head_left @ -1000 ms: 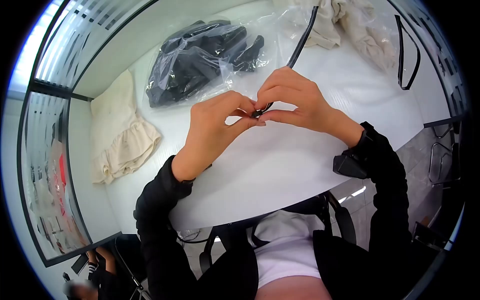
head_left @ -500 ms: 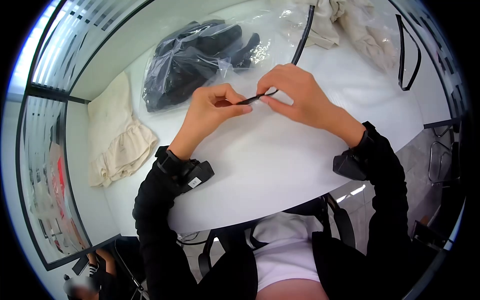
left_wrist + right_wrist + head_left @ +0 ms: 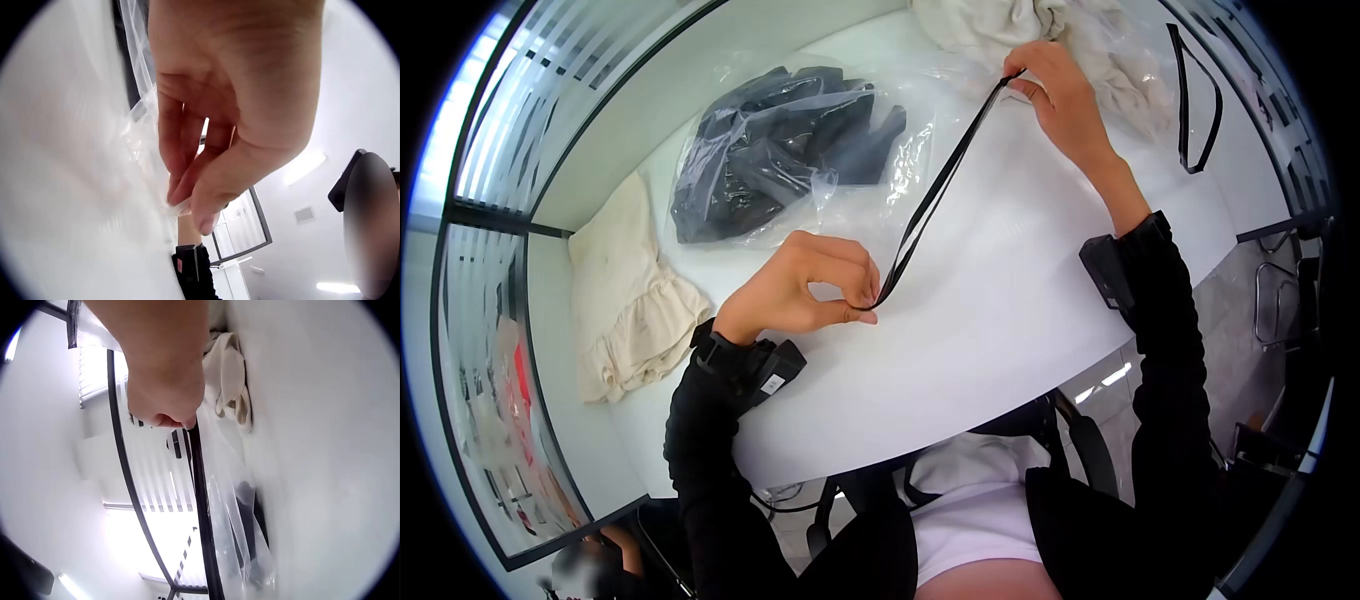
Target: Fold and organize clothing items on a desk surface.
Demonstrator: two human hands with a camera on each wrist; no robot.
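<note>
A narrow black strap (image 3: 928,200), doubled lengthwise, runs slantwise between my two hands over the white table (image 3: 970,330). My left hand (image 3: 805,285) pinches its near end between thumb and fingertips. At the far end, my right hand (image 3: 1065,110) grips the strap, up by the cream cloth at the back. The right wrist view shows the strap (image 3: 201,500) leading away from the curled fingers of that hand (image 3: 165,394). Bent fingers and thumb of my left hand (image 3: 231,106) meet at their tips in the left wrist view, hiding the strap there.
Dark folded cloth (image 3: 750,160) lies in a clear plastic bag behind my left hand. A cream garment with a ruffled edge (image 3: 625,300) is at the left. More cream cloth (image 3: 985,25) lies at the back. Another black strap loop (image 3: 1183,100) rests at the far right.
My hands have drawn apart: the right went forward and right, the left back toward me. The strap now stretches straight between them, where earlier both hands held it close together.
</note>
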